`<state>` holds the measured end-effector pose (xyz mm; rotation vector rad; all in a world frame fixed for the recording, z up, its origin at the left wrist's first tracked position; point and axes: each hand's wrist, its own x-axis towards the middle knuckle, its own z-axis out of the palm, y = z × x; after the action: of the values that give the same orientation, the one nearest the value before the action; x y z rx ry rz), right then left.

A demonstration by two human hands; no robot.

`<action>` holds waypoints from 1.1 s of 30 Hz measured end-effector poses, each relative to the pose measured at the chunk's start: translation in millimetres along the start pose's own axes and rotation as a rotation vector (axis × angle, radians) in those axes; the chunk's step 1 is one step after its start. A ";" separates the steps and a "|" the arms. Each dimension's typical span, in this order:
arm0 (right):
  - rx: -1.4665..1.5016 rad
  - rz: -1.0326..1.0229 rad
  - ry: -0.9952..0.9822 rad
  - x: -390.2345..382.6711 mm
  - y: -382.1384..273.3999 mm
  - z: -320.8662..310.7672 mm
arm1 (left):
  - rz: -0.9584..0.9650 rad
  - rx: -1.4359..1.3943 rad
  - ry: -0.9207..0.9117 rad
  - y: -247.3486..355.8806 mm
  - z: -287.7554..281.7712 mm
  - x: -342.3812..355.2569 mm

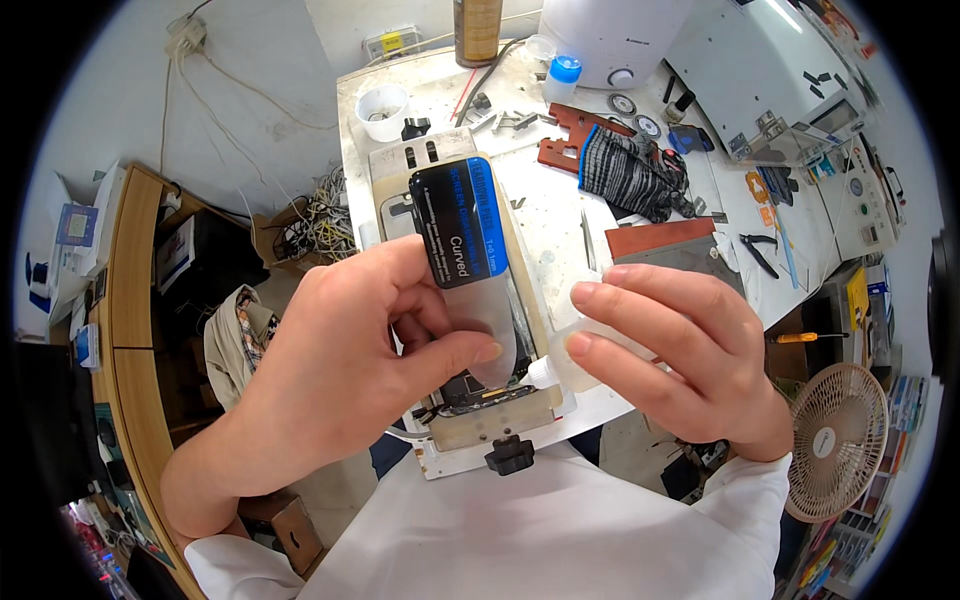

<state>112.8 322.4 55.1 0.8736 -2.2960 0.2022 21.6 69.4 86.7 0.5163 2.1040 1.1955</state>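
My left hand (370, 350) pinches a thin translucent card with a black and blue label (455, 220) above a metal clamping fixture (495, 420) with black knobs. In the fixture sits an opened phone (470, 395), partly hidden under the card and my left thumb. My right hand (670, 355) is at the fixture's right side, its fingers curled on a translucent white bottle (585, 374) with a white cap, mostly hidden by the fingers. The cap lies close to the phone's lower right.
The white worktable (380, 82) carries a small cup (382, 110), a striped glove (632, 175), red-brown pads (655, 240), black pliers (760, 255), a blue-lidded jar (562, 80) and white machines (760, 80). A fan (830, 440) stands at right, cabinets (145, 260) at left.
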 end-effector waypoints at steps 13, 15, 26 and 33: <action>-0.032 0.012 0.053 -3.2 7.3 -4.0 | 0.018 -0.010 -0.014 2.6 0.9 -0.1; -0.032 0.014 0.062 -3.7 7.8 -4.3 | 0.014 -0.008 -0.021 3.0 0.5 0.4; -0.022 0.014 0.049 -3.0 4.5 -0.2 | 0.050 -0.017 -0.014 2.3 0.8 0.3; 0.000 0.001 0.039 0.4 0.7 3.6 | 0.087 0.004 0.009 2.1 -0.4 -3.2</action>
<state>110.2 321.4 52.7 0.8613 -2.2605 0.2178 23.7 68.3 89.7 0.6111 2.1108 1.2439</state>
